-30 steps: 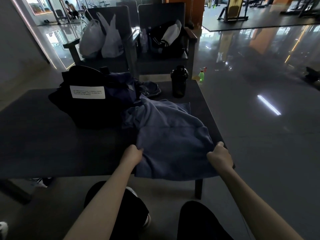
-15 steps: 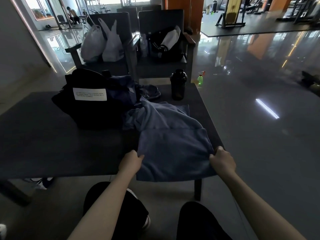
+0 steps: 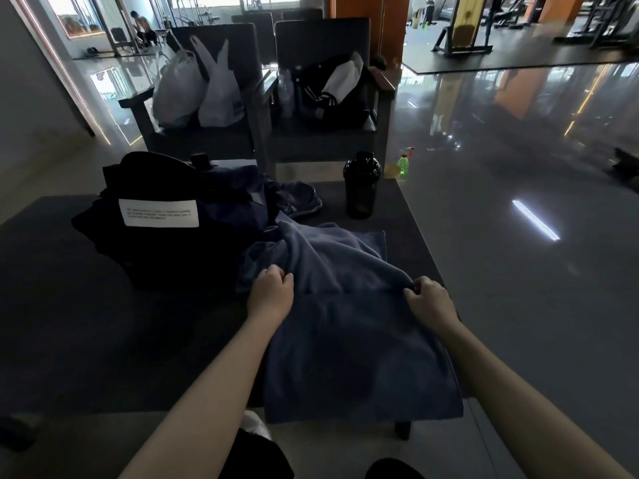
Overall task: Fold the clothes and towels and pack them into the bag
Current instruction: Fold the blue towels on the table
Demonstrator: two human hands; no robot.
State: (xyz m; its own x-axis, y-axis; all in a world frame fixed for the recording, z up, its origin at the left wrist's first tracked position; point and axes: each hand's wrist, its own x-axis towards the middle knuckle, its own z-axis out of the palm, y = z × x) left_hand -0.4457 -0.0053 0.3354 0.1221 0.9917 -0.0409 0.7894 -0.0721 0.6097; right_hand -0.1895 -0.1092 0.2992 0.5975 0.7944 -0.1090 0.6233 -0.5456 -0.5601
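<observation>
On the surface (image 3: 86,323), beside a black bag (image 3: 166,257) whose white label (image 3: 159,212) bears unreadable print, left grip (image 3: 271,292) and right grip (image 3: 428,300) each pinch the rumpled blue towel (image 3: 345,340) draped over its near edge.

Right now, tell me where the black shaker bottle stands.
In the head view, the black shaker bottle stands upright near the far right corner of the table, beyond the blue towel and right of the black bag.
</observation>
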